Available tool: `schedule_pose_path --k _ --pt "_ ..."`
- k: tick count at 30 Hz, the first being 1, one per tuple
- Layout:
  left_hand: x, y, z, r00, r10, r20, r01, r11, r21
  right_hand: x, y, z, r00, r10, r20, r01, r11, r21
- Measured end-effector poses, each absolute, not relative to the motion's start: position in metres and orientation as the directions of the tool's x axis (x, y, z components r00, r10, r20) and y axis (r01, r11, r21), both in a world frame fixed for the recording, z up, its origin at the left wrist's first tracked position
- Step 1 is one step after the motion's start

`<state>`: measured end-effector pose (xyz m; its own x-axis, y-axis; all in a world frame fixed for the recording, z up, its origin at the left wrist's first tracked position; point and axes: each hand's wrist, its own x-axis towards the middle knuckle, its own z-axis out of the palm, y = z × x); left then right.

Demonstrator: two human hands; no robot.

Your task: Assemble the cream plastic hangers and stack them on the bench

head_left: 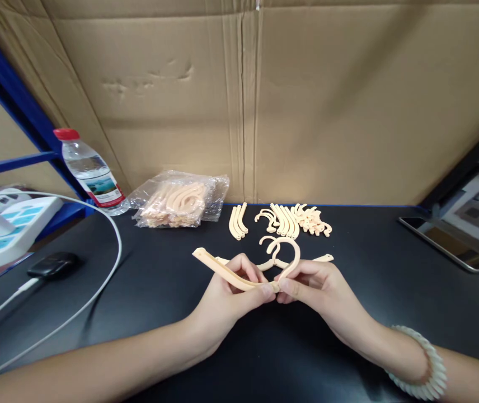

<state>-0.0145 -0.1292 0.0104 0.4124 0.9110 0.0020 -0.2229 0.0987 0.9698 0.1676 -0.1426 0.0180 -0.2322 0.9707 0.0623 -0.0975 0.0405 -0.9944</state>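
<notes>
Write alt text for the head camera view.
Two hands, left and right, join a curved beige arm and a hook above a black table. Behind them lie more beige pieces, a plastic bag of parts and a bottle.

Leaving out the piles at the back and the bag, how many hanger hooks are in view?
2. The nearer hook is in the right hand; the farther hook is on the hanger lying just behind. More could be hidden.
</notes>
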Motion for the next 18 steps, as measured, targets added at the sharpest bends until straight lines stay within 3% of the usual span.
schedule_pose_path --k 11,15,18 --pt "-0.012 -0.133 0.010 0.408 0.905 -0.118 -0.210 0.219 0.953 0.180 -0.129 0.019 -0.280 0.942 0.184 0.255 0.257 -0.932" --pt "-0.012 -0.133 0.015 0.398 0.902 -0.168 -0.264 0.288 0.921 0.205 -0.104 0.028 -0.137 0.958 0.250 0.281 0.280 -0.918" --pt "-0.013 -0.132 0.017 0.405 0.891 -0.203 -0.295 0.337 0.894 0.227 -0.079 0.026 -0.052 0.914 0.403 0.562 0.360 -0.745"
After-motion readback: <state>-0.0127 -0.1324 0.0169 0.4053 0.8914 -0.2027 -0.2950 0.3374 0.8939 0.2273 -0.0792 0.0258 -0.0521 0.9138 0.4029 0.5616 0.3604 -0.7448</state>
